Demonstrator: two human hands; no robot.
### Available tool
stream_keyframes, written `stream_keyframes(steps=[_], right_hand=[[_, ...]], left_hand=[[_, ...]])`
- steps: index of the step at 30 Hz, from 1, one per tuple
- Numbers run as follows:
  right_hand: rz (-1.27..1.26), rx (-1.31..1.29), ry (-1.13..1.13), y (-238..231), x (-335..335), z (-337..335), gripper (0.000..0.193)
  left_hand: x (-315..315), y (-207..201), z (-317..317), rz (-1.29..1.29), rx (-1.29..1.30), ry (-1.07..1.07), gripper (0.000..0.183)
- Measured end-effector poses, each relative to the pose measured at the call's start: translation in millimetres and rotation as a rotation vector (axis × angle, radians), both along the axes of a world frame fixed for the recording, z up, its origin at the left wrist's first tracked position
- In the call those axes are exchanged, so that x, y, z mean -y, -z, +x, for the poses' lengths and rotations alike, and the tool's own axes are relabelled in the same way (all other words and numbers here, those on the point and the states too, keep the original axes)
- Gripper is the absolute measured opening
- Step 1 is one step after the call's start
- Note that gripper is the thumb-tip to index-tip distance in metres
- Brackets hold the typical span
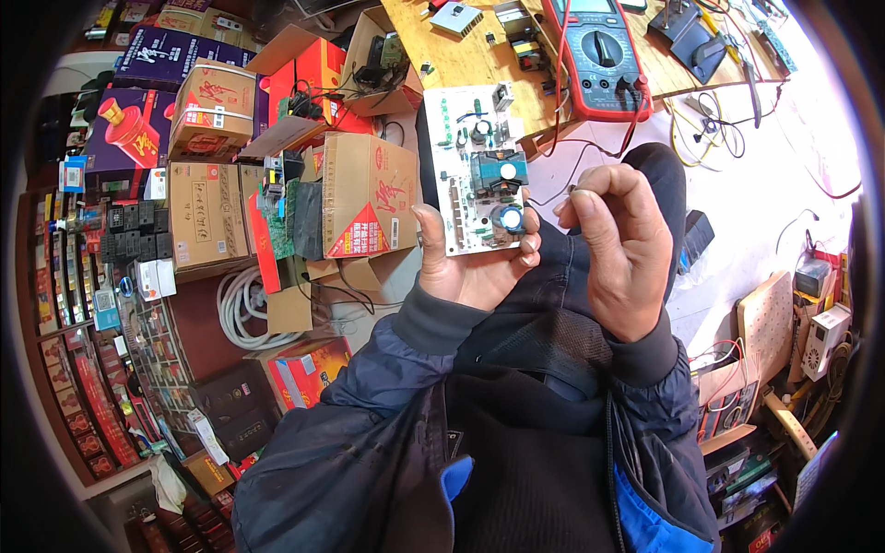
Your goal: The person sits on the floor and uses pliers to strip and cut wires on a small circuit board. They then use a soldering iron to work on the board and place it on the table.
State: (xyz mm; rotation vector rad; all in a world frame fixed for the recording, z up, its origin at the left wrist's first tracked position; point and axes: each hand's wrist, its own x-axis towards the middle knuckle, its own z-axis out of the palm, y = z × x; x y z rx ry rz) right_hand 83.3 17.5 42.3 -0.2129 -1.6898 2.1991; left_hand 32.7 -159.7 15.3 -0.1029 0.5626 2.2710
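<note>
My left hand (459,273) grips the lower end of a pale circuit board (455,146), with the thumb on its left edge and fingertips at the right. A black and teal transformer (499,172) and a round blue-rimmed capacitor (507,218) stand on the board's face. To the right of the board, and apart from it, my right hand (629,247) is closed in a pinch. Something tiny and dark shows at its fingertips, too small to name. Beyond both hands, a red-framed multimeter (601,88) lies on the wooden table, its leads hanging over the edge.
The wooden table (438,57) holds a heatsink part (455,18), a small board (525,46) and tools at the far right. Cardboard boxes (371,195) crowd the left, beside a coiled white cable (244,309). Loose wires (714,124) trail near the floor at right.
</note>
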Motion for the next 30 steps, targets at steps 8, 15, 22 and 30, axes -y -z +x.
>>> stream_keyframes(steps=[8, 15, 22, 30], right_hand=[[-0.030, -0.004, -0.046, 2, -1, 6, 0.009], [-0.069, -0.026, -0.052, 4, 0, 6, 0.010], [-0.099, -0.002, -0.026, 6, 0, 7, 0.006], [-0.184, 0.027, -0.057, -1, -3, 1, 0.010]], left_hand=[[2, 8, -1, 0.022, -0.039, -0.006, 0.118], [4, 9, -1, 0.016, -0.029, -0.007, 0.119], [5, 9, 1, -0.030, -0.028, -0.024, 0.122], [-12, -18, -16, -0.046, -0.183, -0.074, 0.115]])
